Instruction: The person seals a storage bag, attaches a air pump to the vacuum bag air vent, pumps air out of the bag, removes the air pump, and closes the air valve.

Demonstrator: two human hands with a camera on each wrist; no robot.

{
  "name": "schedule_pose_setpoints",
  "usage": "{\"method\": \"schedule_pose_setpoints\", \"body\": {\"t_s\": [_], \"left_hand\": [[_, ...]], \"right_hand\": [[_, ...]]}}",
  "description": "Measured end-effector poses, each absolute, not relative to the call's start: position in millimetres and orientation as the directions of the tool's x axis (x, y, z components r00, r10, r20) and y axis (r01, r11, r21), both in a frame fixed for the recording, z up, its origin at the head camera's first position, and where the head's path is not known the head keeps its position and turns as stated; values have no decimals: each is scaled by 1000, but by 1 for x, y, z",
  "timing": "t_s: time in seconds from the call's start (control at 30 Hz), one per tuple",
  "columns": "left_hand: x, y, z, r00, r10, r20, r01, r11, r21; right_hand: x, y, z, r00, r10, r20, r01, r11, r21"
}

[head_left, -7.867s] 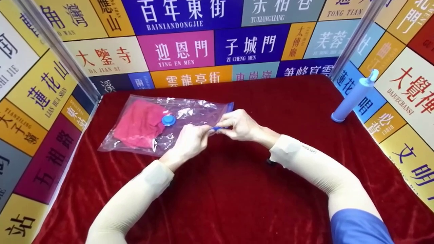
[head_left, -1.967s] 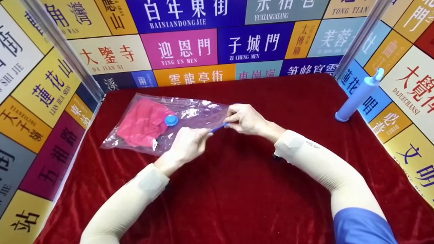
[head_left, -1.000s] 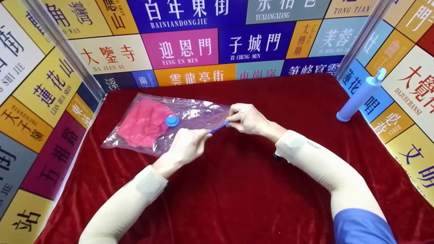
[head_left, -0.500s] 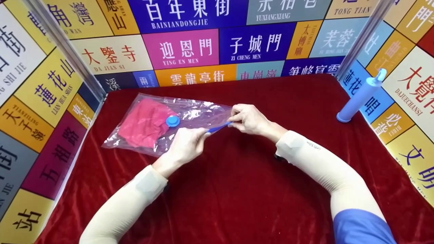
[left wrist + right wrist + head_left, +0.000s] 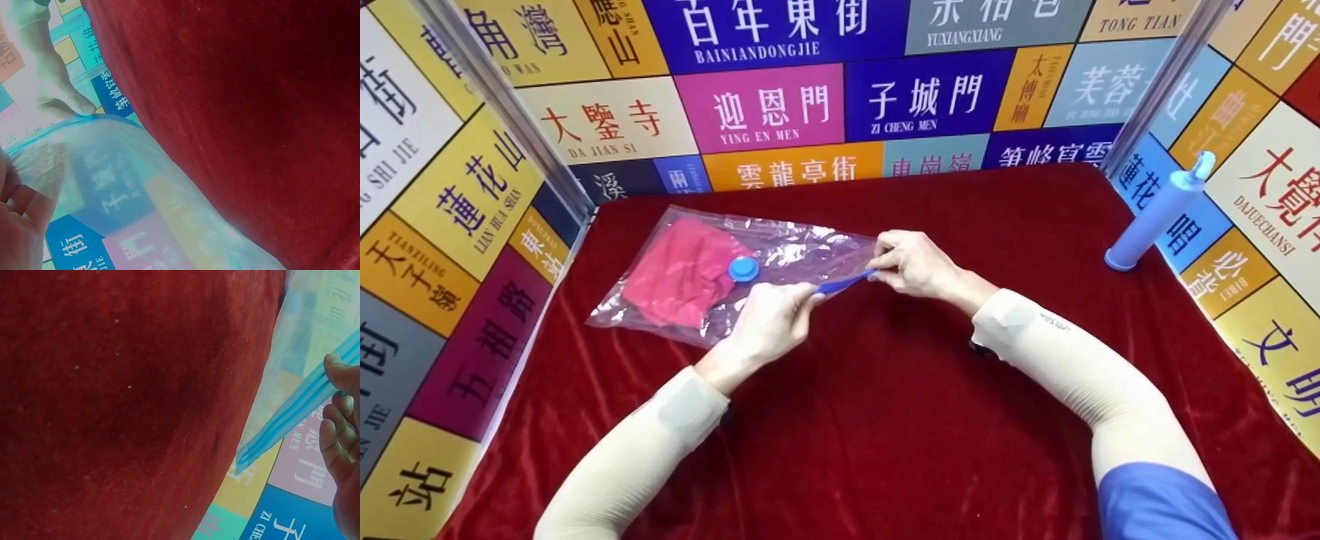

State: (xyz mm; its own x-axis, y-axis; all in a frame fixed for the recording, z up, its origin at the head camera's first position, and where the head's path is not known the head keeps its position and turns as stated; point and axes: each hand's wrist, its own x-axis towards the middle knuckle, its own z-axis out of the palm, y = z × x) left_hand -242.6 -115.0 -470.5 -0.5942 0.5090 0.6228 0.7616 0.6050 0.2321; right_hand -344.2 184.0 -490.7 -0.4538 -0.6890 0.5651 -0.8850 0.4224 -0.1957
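Note:
A clear vacuum storage bag lies at the left of the table, its zip edge lifted off the cloth. Inside it is a crumpled pink-red cloth, and a round blue valve sits on top. My left hand pinches the near part of the blue zip strip. Farther along, my right hand pinches the same strip between thumb and fingers. The right wrist view has the strip's double blue ridges running out past the thumb to a free corner.
A light blue hand pump with a looped top stands at the far right edge. Dark red velvet covers the table. Panels of coloured signs rise behind and on both sides, with metal posts at the back corners.
Compared with several seconds ago, my hands are farther apart along the strip, and more blue shows between them. During the last second the right hand has shifted slightly right.

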Motion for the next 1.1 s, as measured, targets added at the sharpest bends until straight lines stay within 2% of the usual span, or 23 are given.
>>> {"method": "schedule_pose_setpoints", "body": {"t_s": [0.17,0.47,0.77,1.1], "left_hand": [[-242,-117,-471,-596,506,623,758,611,229],[-242,-117,-472,-588,518,621,764,608,216],[-240,-118,-470,-604,519,605,760,604,241],[-236,-120,-471,-594,512,620,762,605,231]], "right_hand": [[-346,186,-495,-477,-685,551,-872,445,-203],[-349,189,-500,-472,-682,559,-875,439,-203],[-350,193,-501,-554,-668,496,-829,498,-255],[-352,196,-505,-540,-667,513,-835,501,-228]]}}
